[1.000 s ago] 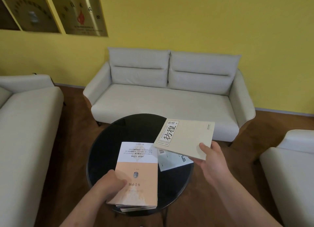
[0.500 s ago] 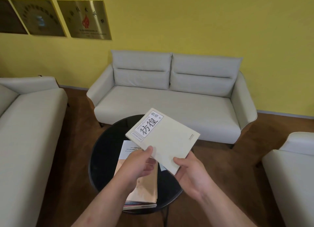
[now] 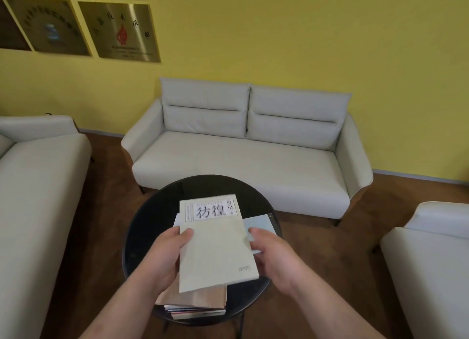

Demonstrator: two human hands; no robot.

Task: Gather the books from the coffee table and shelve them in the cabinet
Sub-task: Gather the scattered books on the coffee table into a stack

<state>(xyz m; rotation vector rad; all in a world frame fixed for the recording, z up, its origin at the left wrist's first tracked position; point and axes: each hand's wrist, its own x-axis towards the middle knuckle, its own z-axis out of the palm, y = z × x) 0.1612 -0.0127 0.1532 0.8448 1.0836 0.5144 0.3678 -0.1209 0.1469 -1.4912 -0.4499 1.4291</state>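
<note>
While a cream book [image 3: 215,247] printed "HESITATION" tops the stack [image 3: 195,305] on the round black bench [image 3: 152,219], left hand [image 3: 167,257] fingers gripping its edge, right hand [image 3: 274,255] loosely spread beside it, holding nothing.

Cream paperback book [image 3: 215,252], black-lettered title panel, face up atop peach-covered book stack [image 3: 195,303] at round black glass coffee table [image 3: 149,216] near edge; pale blue booklet [image 3: 258,224] at right edge.

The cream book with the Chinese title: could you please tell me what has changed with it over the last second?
The cream paperback book went from the right hand, out over the table's right side, to the left hand, which now holds it over the tan-covered stack. The right hand has let go. The pale blue booklet and round black table stayed put.
</note>
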